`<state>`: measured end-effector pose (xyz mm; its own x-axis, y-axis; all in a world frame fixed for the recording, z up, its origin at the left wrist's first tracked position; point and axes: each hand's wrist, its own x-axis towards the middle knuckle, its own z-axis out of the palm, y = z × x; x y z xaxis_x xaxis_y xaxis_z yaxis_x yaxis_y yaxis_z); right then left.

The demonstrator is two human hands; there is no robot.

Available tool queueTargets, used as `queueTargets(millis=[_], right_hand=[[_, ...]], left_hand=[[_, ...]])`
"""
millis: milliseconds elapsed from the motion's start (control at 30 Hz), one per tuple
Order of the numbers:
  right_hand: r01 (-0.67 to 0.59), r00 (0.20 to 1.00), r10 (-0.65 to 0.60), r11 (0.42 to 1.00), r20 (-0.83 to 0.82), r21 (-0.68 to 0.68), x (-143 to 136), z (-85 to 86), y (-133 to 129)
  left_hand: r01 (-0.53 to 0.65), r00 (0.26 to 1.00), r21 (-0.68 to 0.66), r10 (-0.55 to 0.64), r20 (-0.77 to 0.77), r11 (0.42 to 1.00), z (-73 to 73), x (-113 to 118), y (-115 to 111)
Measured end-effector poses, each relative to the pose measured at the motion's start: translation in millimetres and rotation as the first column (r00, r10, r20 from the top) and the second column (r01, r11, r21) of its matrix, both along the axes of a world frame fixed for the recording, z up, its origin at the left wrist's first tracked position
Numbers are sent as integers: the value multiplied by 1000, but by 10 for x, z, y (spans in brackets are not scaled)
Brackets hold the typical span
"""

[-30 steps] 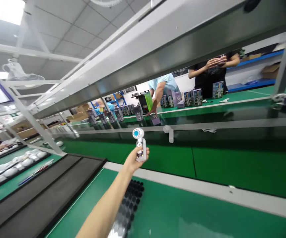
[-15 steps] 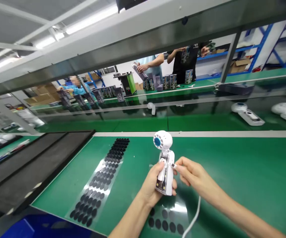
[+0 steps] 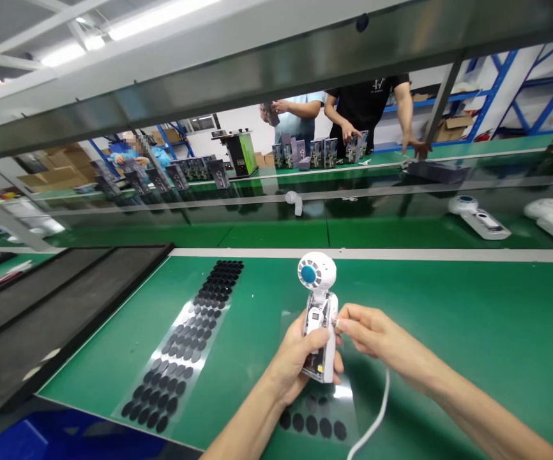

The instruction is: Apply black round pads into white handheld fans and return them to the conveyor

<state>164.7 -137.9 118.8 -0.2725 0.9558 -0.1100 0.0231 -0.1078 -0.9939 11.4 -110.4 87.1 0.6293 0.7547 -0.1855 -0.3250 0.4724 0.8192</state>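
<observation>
My left hand is closed around a white handheld fan, held upright above the green bench. Its round head has a blue centre, and its handle has a clear front with inner parts showing. The left thumb lies across the handle's front. At the handle's right side, my right hand pinches the plug of a white cable. The plug's tip touches the handle's side; whether it is inserted I cannot tell. The cable hangs down from the right hand to the bottom edge.
A clear sheet of black round stickers lies left of my hands, and another sheet lies beneath them. Black trays stand at left. Beyond the bench, a conveyor bears several fans. Co-workers handle boxes behind.
The cable plug has moved from just beside the handle to against its side. My left thumb has slid lower on the fan. Across the conveyor, a co-worker's hands have come down to the table.
</observation>
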Motion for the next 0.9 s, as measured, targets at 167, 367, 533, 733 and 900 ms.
queueTargets(millis=[167, 367, 533, 733, 900], right_hand=[[-9, 966, -18, 995, 257, 104, 39, -12, -43], [-30, 925, -29, 989, 379, 148, 13, -3, 7], [52, 947, -84, 992, 309, 112, 186, -130, -78], [37, 894, -59, 998, 444, 59, 204, -325, -526], [-328, 631, -23, 898, 776, 292, -206, -498, -538]], left_hand=[[-12, 982, 73, 25, -185, 997, 52, 7, -14], [-51, 897, 245, 153, -416, 968, 126, 90, -73], [-170, 907, 204, 234, -350, 964, 184, 41, 97], [-518, 781, 244, 569, -256, 820, 79, -21, 642], [-392, 816, 289, 475, -329, 873, -198, 271, 692]])
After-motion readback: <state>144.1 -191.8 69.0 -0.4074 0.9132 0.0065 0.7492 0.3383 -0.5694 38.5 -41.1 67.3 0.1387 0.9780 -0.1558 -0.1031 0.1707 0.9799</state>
